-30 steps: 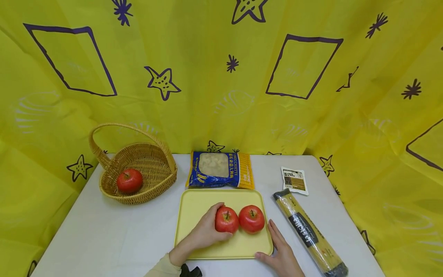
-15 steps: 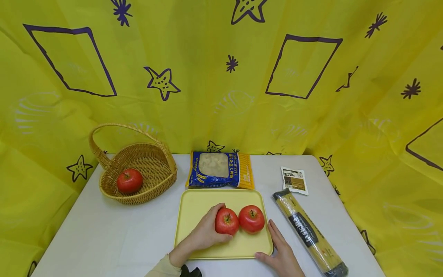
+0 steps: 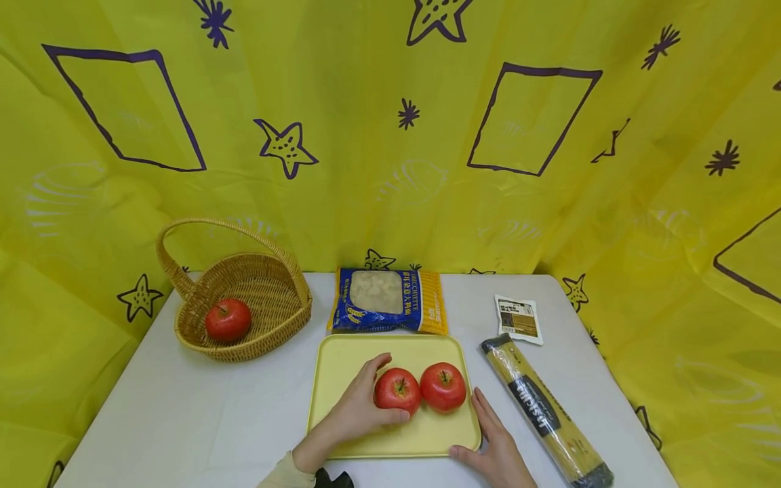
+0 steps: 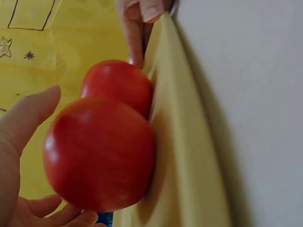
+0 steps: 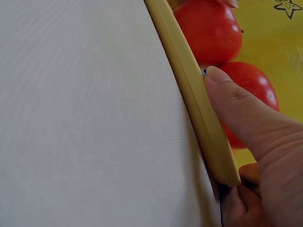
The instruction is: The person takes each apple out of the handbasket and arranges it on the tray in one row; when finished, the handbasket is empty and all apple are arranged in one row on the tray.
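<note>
Two red apples sit side by side on a pale yellow tray (image 3: 342, 352). Around the left apple (image 3: 399, 393) is my left hand (image 3: 360, 407), its fingers spread; in the left wrist view the thumb (image 4: 35, 111) stands apart from the apple's skin, and the other fingers show partly behind it. The right apple (image 3: 443, 388) lies close against the first. At the tray's near right corner, my right hand (image 3: 497, 447) holds the edge. In the right wrist view its thumb (image 5: 236, 97) lies at the rim and its fingers come round the corner, partly hidden.
A wicker basket (image 3: 274, 329) with another apple (image 3: 228, 320) inside stands at the left. Behind the tray lies a blue and yellow pasta bag (image 3: 387, 300). To the right are a long spaghetti pack (image 3: 546, 410) and a small white-edged sachet (image 3: 518, 318).
My left hand has loosened around the left apple, its fingers moving slightly left and away from it. The right hand and tray stay in place.
</note>
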Motion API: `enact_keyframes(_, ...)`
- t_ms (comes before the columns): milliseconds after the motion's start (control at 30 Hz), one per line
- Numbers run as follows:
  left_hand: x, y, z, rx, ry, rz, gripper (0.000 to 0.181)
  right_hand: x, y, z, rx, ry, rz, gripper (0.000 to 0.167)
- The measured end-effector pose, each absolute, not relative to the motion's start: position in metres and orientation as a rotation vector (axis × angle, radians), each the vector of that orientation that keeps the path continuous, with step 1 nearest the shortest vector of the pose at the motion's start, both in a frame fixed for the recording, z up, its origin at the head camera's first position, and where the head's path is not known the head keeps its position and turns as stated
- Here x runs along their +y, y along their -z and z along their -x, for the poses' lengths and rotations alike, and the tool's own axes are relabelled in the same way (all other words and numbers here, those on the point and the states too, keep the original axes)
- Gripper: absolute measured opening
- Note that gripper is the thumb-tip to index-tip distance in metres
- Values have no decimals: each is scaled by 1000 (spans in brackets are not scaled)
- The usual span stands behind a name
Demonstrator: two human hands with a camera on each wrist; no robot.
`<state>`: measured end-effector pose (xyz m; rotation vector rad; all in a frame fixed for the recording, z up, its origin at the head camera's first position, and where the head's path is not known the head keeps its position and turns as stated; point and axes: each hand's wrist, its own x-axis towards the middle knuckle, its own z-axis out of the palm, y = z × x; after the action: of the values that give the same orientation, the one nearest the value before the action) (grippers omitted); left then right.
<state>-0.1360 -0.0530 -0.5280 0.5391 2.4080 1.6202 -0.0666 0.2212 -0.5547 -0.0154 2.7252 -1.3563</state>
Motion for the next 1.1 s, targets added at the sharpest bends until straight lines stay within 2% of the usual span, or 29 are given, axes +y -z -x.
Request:
enact_keyframes(367,-79,504,141,2421,-1875,-458,97,221,555,69,2682,1340,-31,112)
enact_keyframes(633,-104,490,149,2427,-2062,-543,87,222,555,69,2681,1339,-27,113)
enact_keyframes(1100,-155,464,161,2548,-2212,-503,84,221,554,69,2674,1331,-30,114)
